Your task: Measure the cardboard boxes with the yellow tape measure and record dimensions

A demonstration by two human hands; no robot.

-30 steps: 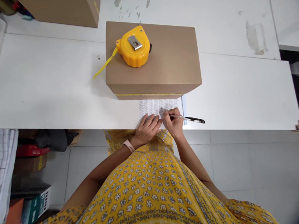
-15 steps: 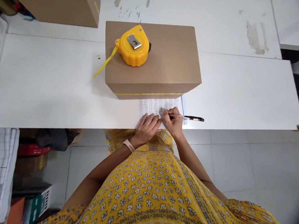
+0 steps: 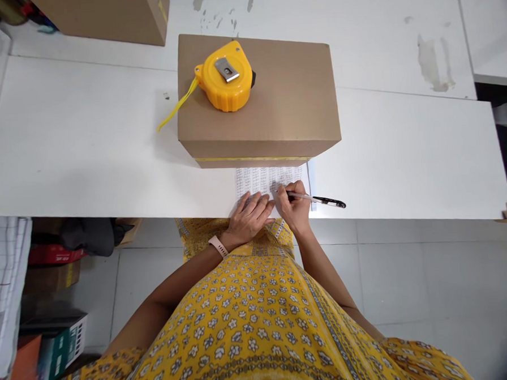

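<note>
Bare table [image 3: 85, 153] left of 1 shut cardboard box [image 3: 283, 103]; tape measure [image 3: 225, 78] on top. Sheet [image 3: 257, 177] below box at table edge: left hand [image 3: 248, 214] flat on it, right hand [image 3: 295, 209] pinching pen [image 3: 320, 199]. Bare tabletop right of box.

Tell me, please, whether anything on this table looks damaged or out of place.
The table is worn: a peeling patch at far right and small flecks behind the box. Nothing else stands out.
</note>
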